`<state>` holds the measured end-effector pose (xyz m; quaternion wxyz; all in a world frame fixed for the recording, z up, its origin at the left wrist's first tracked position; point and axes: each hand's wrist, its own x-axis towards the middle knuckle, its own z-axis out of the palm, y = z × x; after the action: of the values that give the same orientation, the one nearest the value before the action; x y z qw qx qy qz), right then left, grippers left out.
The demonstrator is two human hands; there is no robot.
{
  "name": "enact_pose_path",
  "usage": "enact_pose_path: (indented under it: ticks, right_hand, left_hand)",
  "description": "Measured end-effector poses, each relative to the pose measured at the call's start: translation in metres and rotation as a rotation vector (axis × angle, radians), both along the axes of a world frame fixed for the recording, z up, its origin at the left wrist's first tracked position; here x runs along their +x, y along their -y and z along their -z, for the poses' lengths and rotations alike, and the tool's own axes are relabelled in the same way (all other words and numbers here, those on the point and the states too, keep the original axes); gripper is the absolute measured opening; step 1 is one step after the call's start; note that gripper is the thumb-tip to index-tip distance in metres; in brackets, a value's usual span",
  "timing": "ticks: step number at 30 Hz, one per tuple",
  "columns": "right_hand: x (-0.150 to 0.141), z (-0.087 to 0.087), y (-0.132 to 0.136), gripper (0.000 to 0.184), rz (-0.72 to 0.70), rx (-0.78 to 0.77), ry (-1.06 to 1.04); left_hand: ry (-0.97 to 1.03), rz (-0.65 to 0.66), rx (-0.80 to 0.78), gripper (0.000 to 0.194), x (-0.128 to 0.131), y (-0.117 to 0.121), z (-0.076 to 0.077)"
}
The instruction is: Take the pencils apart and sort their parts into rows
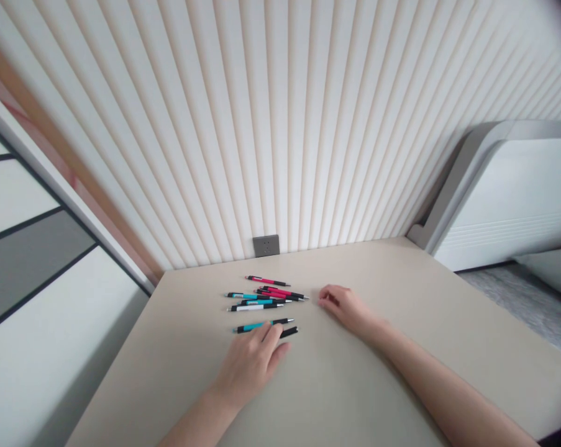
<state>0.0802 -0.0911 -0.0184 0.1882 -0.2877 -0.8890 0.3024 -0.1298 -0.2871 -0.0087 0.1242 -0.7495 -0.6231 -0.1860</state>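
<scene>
Beige tabletop (355,397) fills the foreground. At lower left, the left hand (250,357) is palm-down over a black pen (289,333) and a turquoise pen (249,327); whether its fingers grip either cannot be told. Slightly farther, the right hand (348,306) is loosely curled, a narrow gap at the fingertips, nothing visible inside, just beside the tips of a pen cluster (261,302) in pink, turquoise and white. One pink pen (264,280) lies beyond. The pens look light, stiff and smooth, likely to roll; mid-barrel seems the best hold. Behind: a ribbed wall (299,124) with a dark socket (266,246).
</scene>
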Motion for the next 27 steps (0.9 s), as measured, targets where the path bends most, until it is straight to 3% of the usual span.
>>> enact_pose_path:
  ticks: [4, 10, 19, 27]
  right_hand:
    - [-0.004, 0.011, -0.057, 0.027, 0.266, 0.089, -0.040]
    - [-0.017, 0.021, -0.115, 0.026, 0.349, 0.108, -0.012]
    - [-0.030, 0.045, -0.135, 0.030, 0.436, 0.054, -0.051]
    - [-0.028, 0.046, -0.131, 0.027, 0.398, 0.082, -0.103]
  left_hand:
    - [-0.010, 0.039, -0.071, 0.018, 0.003, 0.000, 0.002]
    - [-0.093, -0.026, -0.224, 0.006, -0.001, -0.002, 0.001]
    - [-0.022, -0.175, -0.291, 0.016, -0.011, -0.026, -0.003]
    - [0.029, -0.231, -0.225, 0.020, -0.015, -0.031, 0.002]
